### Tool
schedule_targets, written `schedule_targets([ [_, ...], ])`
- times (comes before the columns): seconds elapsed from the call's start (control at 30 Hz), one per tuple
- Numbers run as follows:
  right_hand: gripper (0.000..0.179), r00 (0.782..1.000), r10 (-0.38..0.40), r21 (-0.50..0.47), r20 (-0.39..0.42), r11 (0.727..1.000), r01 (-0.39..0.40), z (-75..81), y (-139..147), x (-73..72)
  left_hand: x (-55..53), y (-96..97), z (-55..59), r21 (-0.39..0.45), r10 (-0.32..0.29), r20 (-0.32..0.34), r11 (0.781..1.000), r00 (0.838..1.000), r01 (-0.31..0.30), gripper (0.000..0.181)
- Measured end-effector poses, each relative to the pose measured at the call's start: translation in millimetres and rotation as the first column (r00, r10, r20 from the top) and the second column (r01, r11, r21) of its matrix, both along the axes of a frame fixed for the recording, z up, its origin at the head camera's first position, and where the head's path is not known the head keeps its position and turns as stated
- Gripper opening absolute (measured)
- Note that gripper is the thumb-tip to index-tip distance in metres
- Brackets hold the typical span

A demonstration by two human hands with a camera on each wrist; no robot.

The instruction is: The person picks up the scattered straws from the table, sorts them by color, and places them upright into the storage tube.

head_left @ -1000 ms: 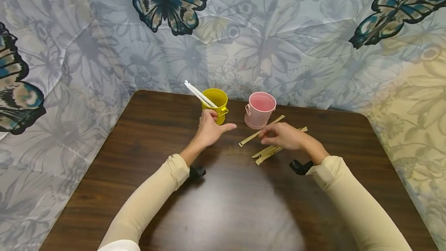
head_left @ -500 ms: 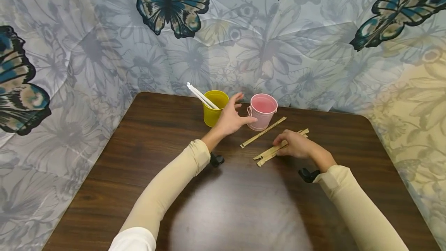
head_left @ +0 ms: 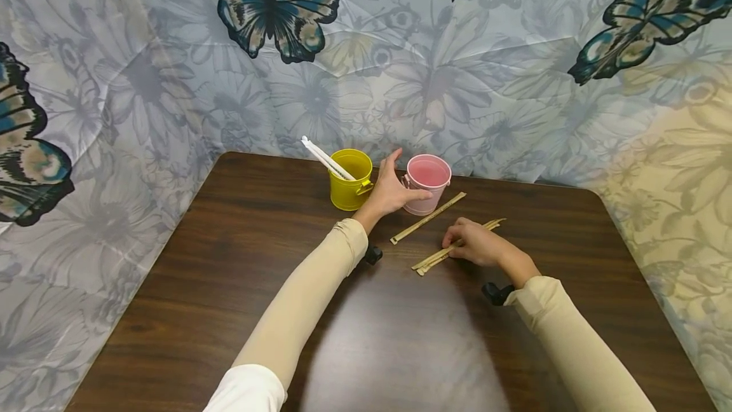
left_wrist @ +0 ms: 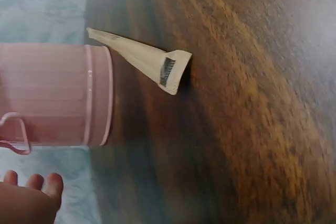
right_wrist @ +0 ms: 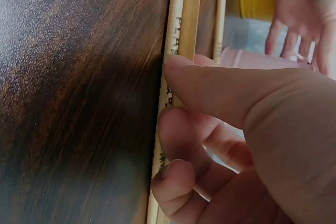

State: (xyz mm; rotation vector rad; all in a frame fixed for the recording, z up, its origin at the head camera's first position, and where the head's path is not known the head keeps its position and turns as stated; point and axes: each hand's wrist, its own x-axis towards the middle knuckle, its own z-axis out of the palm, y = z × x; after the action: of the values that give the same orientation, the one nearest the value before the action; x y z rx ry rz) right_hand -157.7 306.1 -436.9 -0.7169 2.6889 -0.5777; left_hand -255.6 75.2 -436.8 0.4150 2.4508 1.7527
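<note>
My left hand [head_left: 392,192] is at the pink bucket [head_left: 424,199], thumb in front and fingers spread at its left side. In the left wrist view, a gap shows between the fingertips and the bucket wall. My right hand [head_left: 476,242] pinches several brown paper-wrapped straws [head_left: 433,261] between thumb and fingers, low over the table. Printed lettering runs along one wrapped straw [right_wrist: 176,32] in the right wrist view. Another wrapped straw [head_left: 426,220] lies diagonally on the table before the pink bucket; its flat sealed end [left_wrist: 176,72] faces the left wrist camera.
A yellow bucket [head_left: 346,196] stands left of the pink one, with white wrapped straws [head_left: 326,156] leaning out of it. Both buckets are near the back edge of the dark wooden table [head_left: 171,285]. A butterfly-printed cloth [head_left: 486,100] hangs behind.
My left hand has moved right, from the yellow bucket to the pink one. My right hand has come down onto the grouped straws and gathered them closer together between its fingers.
</note>
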Motion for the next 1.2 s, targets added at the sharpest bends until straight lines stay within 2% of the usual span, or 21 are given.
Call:
schedule_targets([
  [0.13, 0.007, 0.999, 0.018, -0.021, -0.026, 1.000, -0.018, -2.7, -2.3, 0.9, -5.4, 3.7, -5.2, 0.046, -0.061, 0.013, 0.997, 0.998, 0.060, 0.121],
  [0.27, 0.008, 0.996, 0.028, -0.047, -0.085, 0.998, -0.032, -7.1, -2.9, 2.8, -10.2, 9.3, -9.9, 0.090, -0.106, 0.018, 0.990, 0.994, 0.104, 0.124],
  [0.43, 0.008, 0.991, 0.032, -0.073, -0.127, 0.996, -0.042, -9.7, -4.4, 7.6, -11.6, 16.7, -17.7, 0.130, -0.126, 0.033, 0.984, 0.991, 0.121, 0.122],
  [0.6, 0.008, 0.989, -0.002, -0.081, -0.145, 0.997, -0.010, -8.4, -5.4, 11.7, -12.7, 22.0, -24.4, 0.117, -0.127, 0.032, 0.985, 0.991, 0.123, 0.122],
  [0.77, 0.010, 0.984, -0.048, -0.142, -0.173, 0.990, 0.023, -1.3, -6.2, 10.8, -16.5, 22.2, -22.9, 0.108, -0.099, -0.005, 0.989, 0.995, 0.099, 0.121],
  [0.93, 0.018, 0.971, -0.077, -0.176, -0.225, 0.984, 0.037, 3.3, -3.0, 9.4, -19.5, 21.7, -20.1, 0.112, -0.115, 0.001, 0.987, 0.993, 0.114, 0.113],
  [1.2, 0.013, 0.988, -0.029, -0.158, -0.150, 0.987, 0.005, 4.1, -4.8, 7.3, -23.5, 24.2, -18.8, 0.119, -0.161, 0.022, 0.980, 0.987, 0.157, 0.104],
])
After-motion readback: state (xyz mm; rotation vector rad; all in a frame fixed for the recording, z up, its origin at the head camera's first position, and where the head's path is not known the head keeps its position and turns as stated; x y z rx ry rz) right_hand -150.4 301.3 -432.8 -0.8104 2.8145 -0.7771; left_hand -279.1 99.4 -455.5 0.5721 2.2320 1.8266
